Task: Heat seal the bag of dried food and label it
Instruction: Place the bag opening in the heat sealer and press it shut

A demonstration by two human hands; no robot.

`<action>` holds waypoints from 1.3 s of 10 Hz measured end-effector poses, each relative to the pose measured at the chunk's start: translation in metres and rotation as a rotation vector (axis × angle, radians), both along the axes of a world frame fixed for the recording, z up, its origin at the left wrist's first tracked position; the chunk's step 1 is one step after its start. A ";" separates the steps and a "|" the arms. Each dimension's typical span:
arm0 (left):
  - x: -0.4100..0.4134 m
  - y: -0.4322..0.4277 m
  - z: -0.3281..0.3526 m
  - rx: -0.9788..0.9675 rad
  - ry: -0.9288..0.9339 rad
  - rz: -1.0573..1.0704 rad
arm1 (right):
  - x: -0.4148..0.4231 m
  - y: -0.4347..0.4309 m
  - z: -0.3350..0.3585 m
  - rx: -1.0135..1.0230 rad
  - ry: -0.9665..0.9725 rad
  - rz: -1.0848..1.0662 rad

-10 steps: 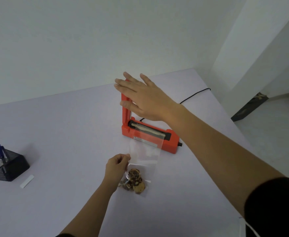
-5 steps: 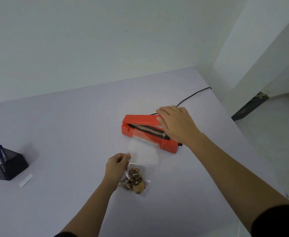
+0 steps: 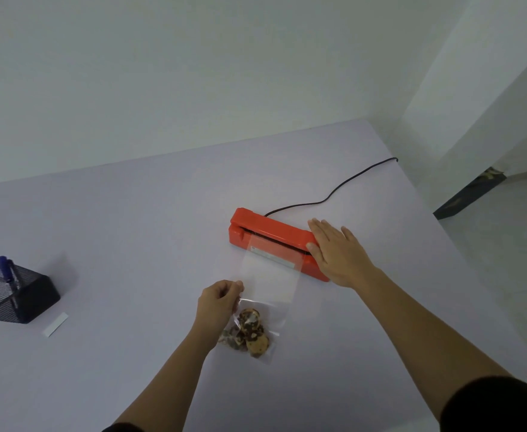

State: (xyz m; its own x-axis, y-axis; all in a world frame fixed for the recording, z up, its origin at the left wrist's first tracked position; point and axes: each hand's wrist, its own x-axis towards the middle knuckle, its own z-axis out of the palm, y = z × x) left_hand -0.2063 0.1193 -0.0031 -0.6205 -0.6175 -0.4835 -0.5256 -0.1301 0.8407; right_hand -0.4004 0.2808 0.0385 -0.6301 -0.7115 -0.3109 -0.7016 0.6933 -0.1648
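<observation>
Lid [image 3: 273, 231] now down on bag [image 3: 271, 283] edge

**Setting: plain room, desk-type station**

Bare white walls [image 3: 193, 73] behind a pale, smooth worktop [image 3: 131, 229]. On it: black mesh pen holder [image 3: 22, 300] with a blue pen [image 3: 4, 268], a white paper strip [image 3: 55, 324] just beside it, an orange heat sealer [image 3: 271, 232] whose black cord [image 3: 343, 185] runs off the far edge. Pale floor [image 3: 505, 244] at right. Home or office: cannot tell.
</observation>
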 end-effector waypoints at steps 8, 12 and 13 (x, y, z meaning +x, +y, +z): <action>0.010 -0.001 0.007 0.086 -0.052 -0.167 | -0.004 -0.007 -0.004 0.033 -0.060 -0.042; 0.008 -0.002 0.011 0.117 -0.044 -0.168 | -0.006 -0.005 -0.003 0.026 -0.071 -0.049; 0.007 -0.003 0.009 0.115 -0.044 -0.170 | -0.006 -0.005 -0.004 0.028 -0.068 -0.048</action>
State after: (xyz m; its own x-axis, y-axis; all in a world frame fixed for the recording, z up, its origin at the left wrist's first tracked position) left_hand -0.1991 0.1167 0.0064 -0.6878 -0.4454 -0.5732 -0.5837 -0.1301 0.8015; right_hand -0.4060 0.2759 0.0350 -0.6402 -0.6712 -0.3737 -0.6550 0.7311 -0.1908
